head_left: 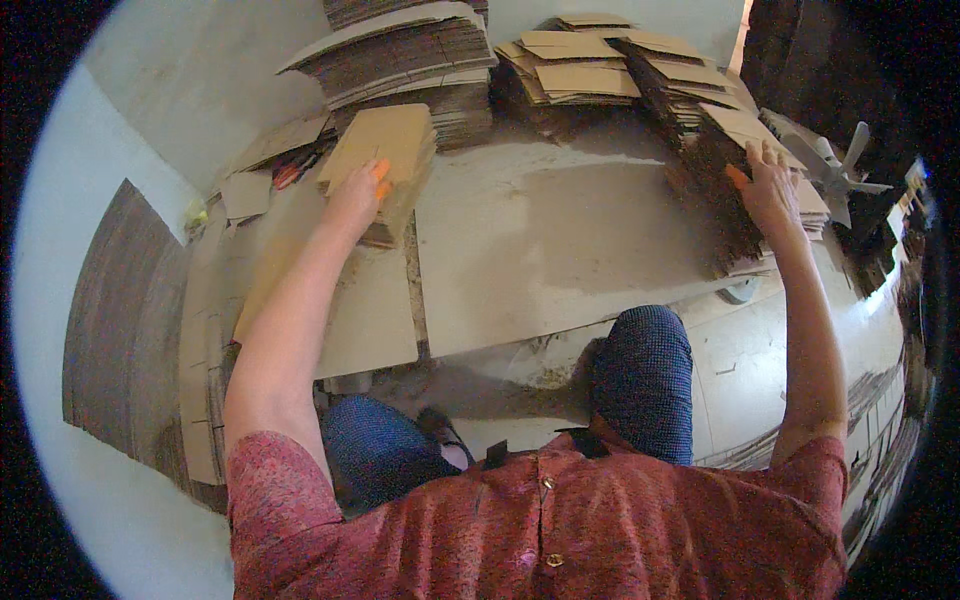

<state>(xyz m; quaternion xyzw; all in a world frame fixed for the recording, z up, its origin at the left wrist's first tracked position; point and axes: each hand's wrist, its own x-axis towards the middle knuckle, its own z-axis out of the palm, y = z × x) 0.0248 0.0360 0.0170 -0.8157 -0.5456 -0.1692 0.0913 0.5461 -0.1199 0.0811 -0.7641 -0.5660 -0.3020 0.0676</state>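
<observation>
The pale concrete floor [560, 230] is filling the middle of the view, dusty and stained, with a light wall [200, 90] rising behind it. Tall stacks of flattened cardboard [420, 60] are lining the far edge, and more sheets are fanning out in piles [590, 70] to their right. A big flat cardboard sheet [370, 310] is lying on the floor at the person's left. The person is sitting low, knees in blue trousers [645, 370] poking forward. Both arms are reaching wide. The left hand [358, 195] is pressing flat on top of a small stack of cardboard pieces [385, 150], fingers spread, grip not clenched around anything. The right hand [768, 185] is resting on the leaning row of cardboard pieces [725, 200] at the right, fingers draped over its top edge; whether that grip is actually clasping a piece, I cannot tell. A small fan [835, 170] is sitting just beyond that hand.
</observation>
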